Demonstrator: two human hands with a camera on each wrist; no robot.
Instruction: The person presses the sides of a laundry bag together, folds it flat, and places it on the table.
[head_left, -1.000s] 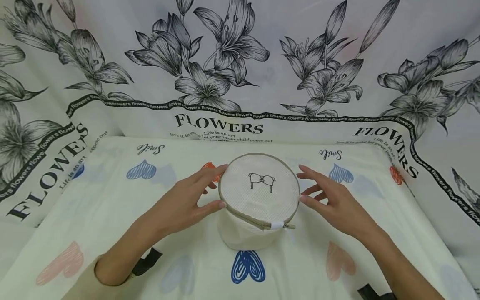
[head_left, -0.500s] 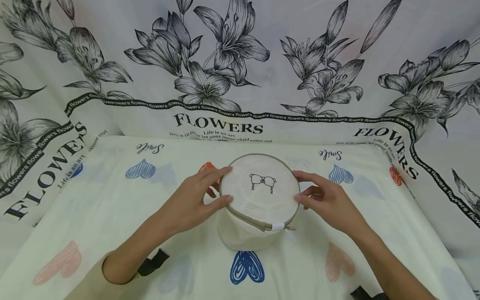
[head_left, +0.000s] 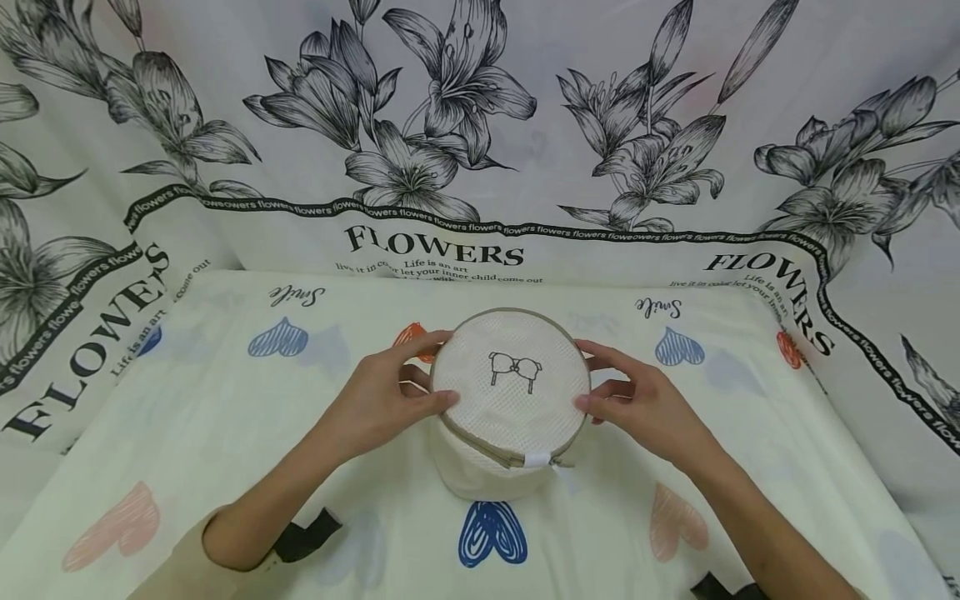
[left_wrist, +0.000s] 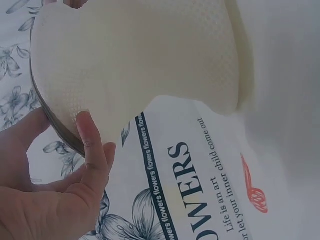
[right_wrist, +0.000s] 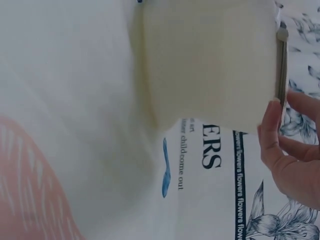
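A round, white mesh laundry bag (head_left: 510,425) stands on the bedspread in the head view, with a bra outline (head_left: 514,372) on its lid. A greyish zipper (head_left: 487,450) runs round the lid's edge, and its pull (right_wrist: 283,34) appears in the right wrist view. My left hand (head_left: 382,404) pinches the rim from the left, thumb on top and fingers against the mesh side (left_wrist: 140,55). On the opposite side, my right hand (head_left: 648,408) pinches the rim in the same way. The bag's inside is hidden by the closed lid.
Underneath lies a white cloth (head_left: 570,542) printed with hearts, a blue heart (head_left: 492,533) just in front of the bag. Behind it hangs a white curtain (head_left: 540,192) with black lilies and lettering. Black straps (head_left: 307,533) show near both wrists.
Both hands have come inward from beside the bag and taken hold of its rim. The bag's top has shifted slightly to the left.
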